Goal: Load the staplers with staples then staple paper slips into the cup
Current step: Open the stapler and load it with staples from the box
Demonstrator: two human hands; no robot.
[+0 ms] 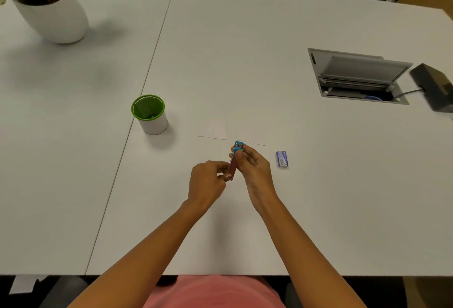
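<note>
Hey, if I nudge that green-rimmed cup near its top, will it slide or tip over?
Likely tips: the cup stands upright, taller than wide, its base seemingly narrower than its rim. Nothing bulky shows inside, so it is probably light and easily knocked. A low push should slide it across the smooth table.

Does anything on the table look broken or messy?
Nothing is spilled or broken. The only odd bit is the grey cable hatch in the white table: its lid is propped open, with a dark cable running out.
</note>
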